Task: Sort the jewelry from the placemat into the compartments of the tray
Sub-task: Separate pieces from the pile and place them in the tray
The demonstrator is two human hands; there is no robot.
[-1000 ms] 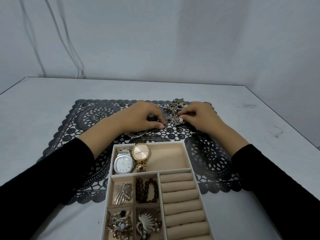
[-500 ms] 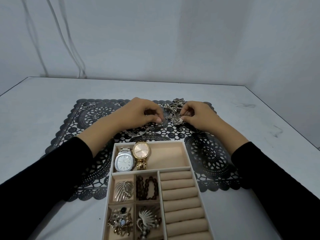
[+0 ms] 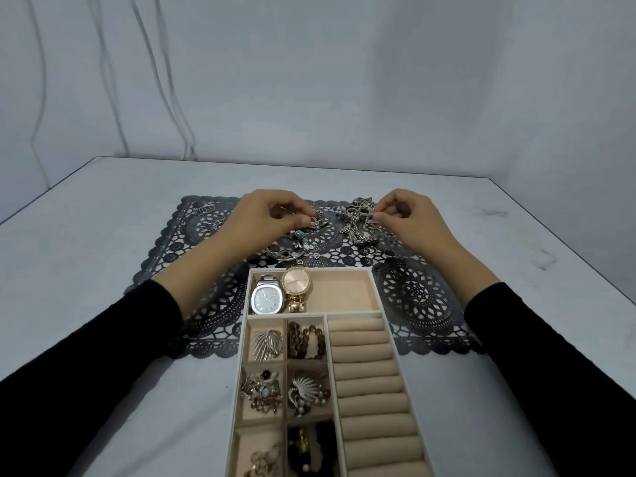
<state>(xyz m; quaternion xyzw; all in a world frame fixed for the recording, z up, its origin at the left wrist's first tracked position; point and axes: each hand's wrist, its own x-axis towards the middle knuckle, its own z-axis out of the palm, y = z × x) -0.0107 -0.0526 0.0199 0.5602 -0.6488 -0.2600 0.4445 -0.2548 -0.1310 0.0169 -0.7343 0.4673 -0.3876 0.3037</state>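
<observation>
A tangled heap of silver chains and rings (image 3: 361, 223) is seen on the far part of the black lace placemat (image 3: 416, 297), with a smaller cluster of charms and a bangle (image 3: 296, 247) left of it. The right hand (image 3: 409, 218) is pinched at the heap's edge; what is gripped cannot be told. The left hand (image 3: 268, 215) is pinched on a small metal piece (image 3: 315, 218) above the cluster. The beige tray (image 3: 375, 290) is laid nearer, on the placemat's front edge, with a silver watch (image 3: 267, 298) and a gold watch (image 3: 296, 285) in its far compartment, brooches and beads in the small ones. All rests on a grey table (image 3: 103, 235).
</observation>
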